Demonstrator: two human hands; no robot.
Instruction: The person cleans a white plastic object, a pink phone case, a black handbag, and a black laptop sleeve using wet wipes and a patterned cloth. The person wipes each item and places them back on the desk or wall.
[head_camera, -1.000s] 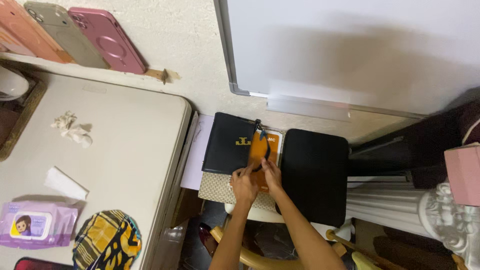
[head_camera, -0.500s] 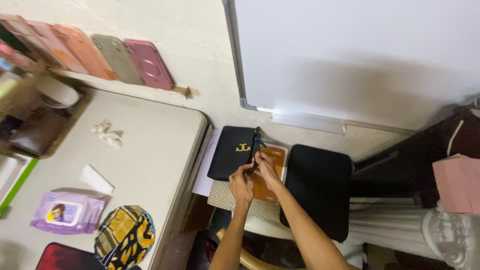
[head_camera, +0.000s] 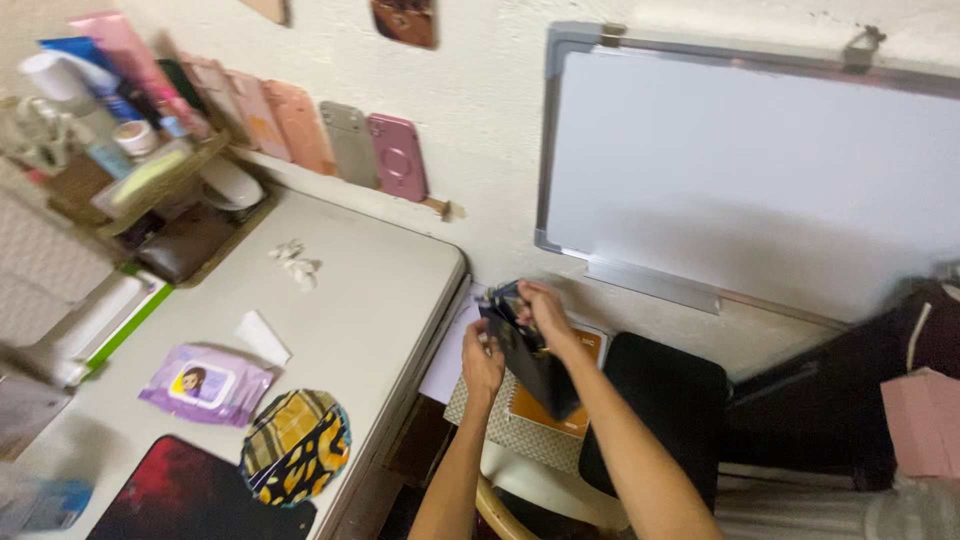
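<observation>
Black zip case (head_camera: 533, 358), one, held lifted and tilted at centre frame, above orange booklet (head_camera: 560, 400), one, and woven mat (head_camera: 500, 425), one. Gripped at upper end by right hand (head_camera: 541, 306), fingers closed over the edge; pinched lower on the near side by left hand (head_camera: 483, 362), also closed on it. Judged risk: case slipping from a two-point pinch while tilted, or contents spilling if the zip stood open; opening itself too blurred to tell. Judged risk: booklet nudged off the mat by the case's lower corner. Just right of centre, black padded sleeve (head_camera: 660, 400), one. Upper right, whiteboard (head_camera: 760, 170), one, mounted on wall. Left half of frame, white table (head_camera: 370, 290), one, bearing wipes pack (head_camera: 203, 384), one; patterned round cloth (head_camera: 295, 447), one; crumpled tissue (head_camera: 295, 260), one; flat white slip (head_camera: 262, 337), one; dark red mat (head_camera: 190, 495), one. Along wall at upper left, phone cases (head_camera: 350, 140), about five counted, further ones blurred.
</observation>
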